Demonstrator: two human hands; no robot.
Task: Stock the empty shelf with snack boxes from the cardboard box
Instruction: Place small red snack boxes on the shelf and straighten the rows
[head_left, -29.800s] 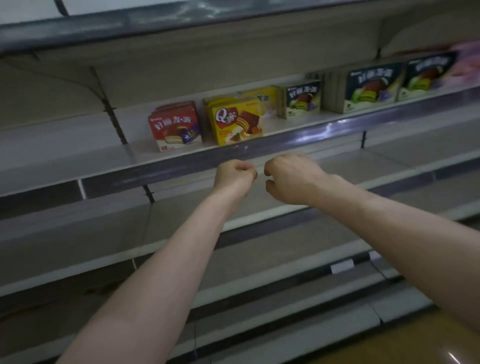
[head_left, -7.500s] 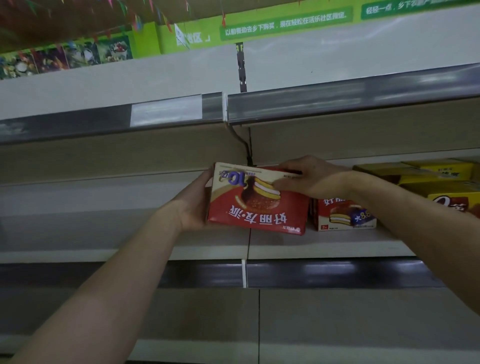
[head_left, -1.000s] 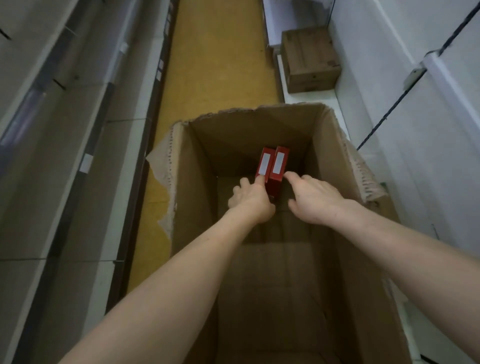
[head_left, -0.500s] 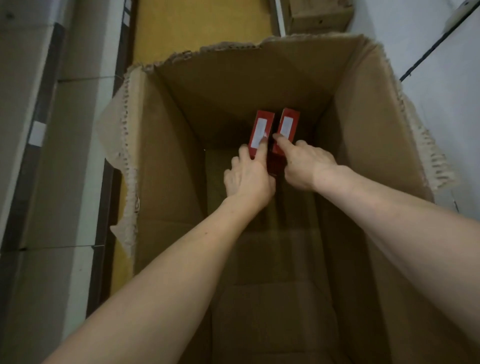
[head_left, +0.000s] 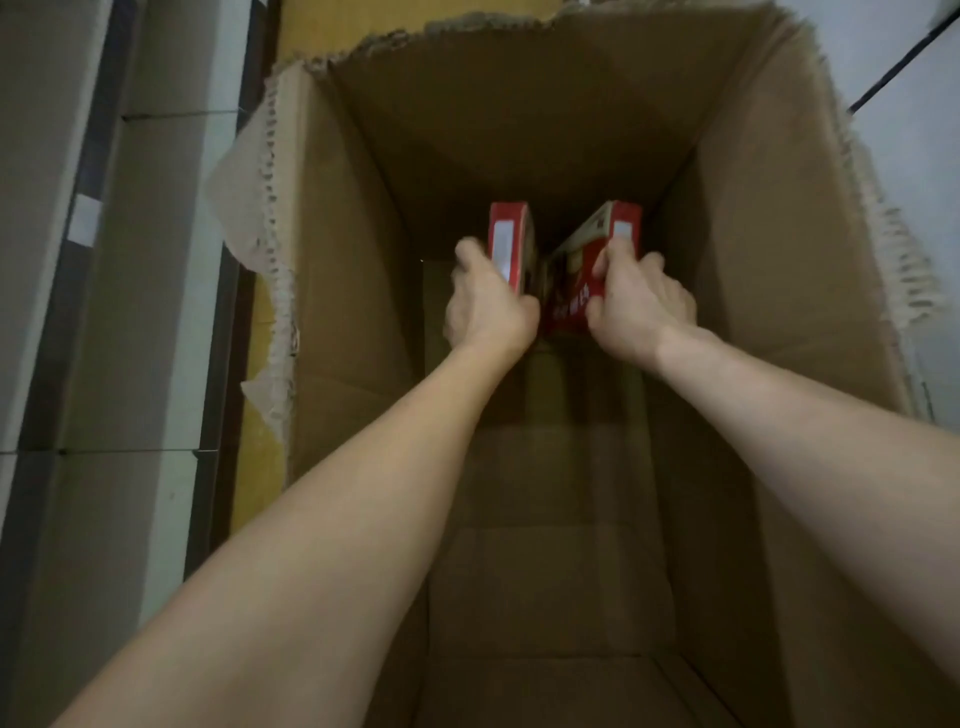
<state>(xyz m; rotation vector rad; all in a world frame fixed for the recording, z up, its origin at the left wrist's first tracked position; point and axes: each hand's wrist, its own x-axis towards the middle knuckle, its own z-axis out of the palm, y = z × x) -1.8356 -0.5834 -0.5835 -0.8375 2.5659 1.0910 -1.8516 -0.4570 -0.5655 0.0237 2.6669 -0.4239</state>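
Yellow floor (head_left: 306, 21) peeks in at the top left of the frame. Grey shelving (head_left: 156, 260) runs down the left edge, and the tall carton (head_left: 343, 270) fills nearly everything else, its torn rim ragged on both sides. Both arms reach deep inside it.

Centre of the frame: the left hand (head_left: 485, 309) grips the left snack box (head_left: 511, 244), fingers wrapped round its narrow white-labelled side. The right hand (head_left: 641, 306) is clenched round the right snack box (head_left: 576, 280), which tilts so its printed red face shows, though the lettering is too blurred to read. The two packs sit apart at the top with a dark gap between them, and closer together lower down.

Whether they rest on the carton's bottom I cannot tell, because the hands cover their lower ends and it is dim down there. The carton's near end is cut off at the bottom of the frame.
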